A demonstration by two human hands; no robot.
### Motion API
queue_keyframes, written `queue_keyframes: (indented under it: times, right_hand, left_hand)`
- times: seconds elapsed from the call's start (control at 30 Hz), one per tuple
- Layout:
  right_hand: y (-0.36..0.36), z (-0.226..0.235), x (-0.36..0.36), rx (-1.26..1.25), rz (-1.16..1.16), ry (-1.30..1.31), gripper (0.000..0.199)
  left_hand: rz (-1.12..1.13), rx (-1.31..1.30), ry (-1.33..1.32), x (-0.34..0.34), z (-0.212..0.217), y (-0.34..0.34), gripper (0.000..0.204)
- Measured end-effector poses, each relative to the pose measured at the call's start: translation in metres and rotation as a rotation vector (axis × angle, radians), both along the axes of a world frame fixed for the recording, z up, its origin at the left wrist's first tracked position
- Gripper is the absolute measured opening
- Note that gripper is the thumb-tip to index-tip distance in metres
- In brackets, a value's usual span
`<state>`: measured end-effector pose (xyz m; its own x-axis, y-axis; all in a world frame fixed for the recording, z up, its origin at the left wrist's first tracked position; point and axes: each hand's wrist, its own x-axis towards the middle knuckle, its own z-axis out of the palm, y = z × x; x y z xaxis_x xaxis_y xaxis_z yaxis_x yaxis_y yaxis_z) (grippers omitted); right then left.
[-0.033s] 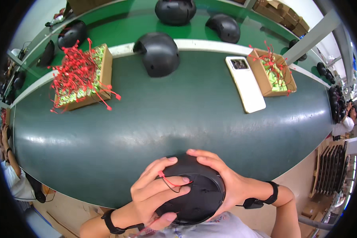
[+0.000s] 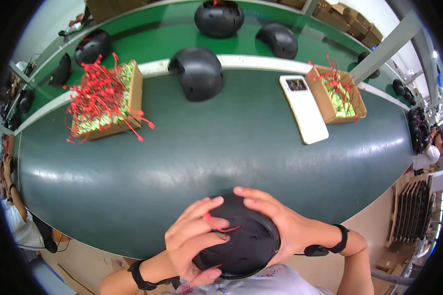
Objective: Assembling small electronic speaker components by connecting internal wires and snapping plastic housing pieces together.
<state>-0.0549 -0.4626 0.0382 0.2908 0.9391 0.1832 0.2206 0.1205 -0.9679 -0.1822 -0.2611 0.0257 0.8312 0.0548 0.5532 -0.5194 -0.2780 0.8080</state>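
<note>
A black rounded plastic shell point(image 2: 251, 241) is held near the table's front edge, close to my body. My left hand point(image 2: 194, 236) grips its left side, with fingers lying over the top and the thumb at the near rim. A thin red wire with a red connector point(image 2: 212, 221) comes out of the shell by my left fingers; its connector looks blurred. Another bit of red wire shows near the left thumb. My right hand point(image 2: 278, 214) is wrapped around the shell's right side, fingertips at the far edge. The shell's underside is hidden.
On the dark green table point(image 2: 182, 162) stand a carton of green-wrapped cells with red-plugged wires point(image 2: 101, 98), a smaller similar carton point(image 2: 344, 105) and a white phone point(image 2: 305, 110). Another black shell point(image 2: 199, 73) rests by the white rail. More shells lie on the green belt point(image 2: 162, 34) beyond.
My left fingers have shifted slightly on the shell, and the red connector has moved a little to the right. The background sits slightly lower in view. My right hand keeps its hold.
</note>
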Motion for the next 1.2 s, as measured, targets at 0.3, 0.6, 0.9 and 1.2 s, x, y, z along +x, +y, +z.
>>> queue_keyframes:
  times: [0.3, 0.6, 0.9, 1.2]
  right_hand:
    - [0.048, 0.064, -0.010, -0.150, 0.272, -1.083, 0.074]
    - [0.076, 0.079, 0.027, -0.272, 0.442, -0.673, 0.108]
    - [0.030, 0.047, 0.166, 0.147, -0.021, 0.468, 0.126]
    - [-0.008, 0.105, 0.420, -0.700, -1.138, -0.788, 0.127]
  left_hand:
    - [0.141, -0.085, 0.050, -0.020, -0.035, 0.010, 0.114]
    - [0.000, -0.427, 0.253, -0.032, -0.017, 0.022, 0.105]
    - [0.151, -0.268, 0.295, -0.039, -0.020, 0.032, 0.069]
    - [0.206, -0.013, 0.352, -0.028, -0.015, 0.033, 0.061]
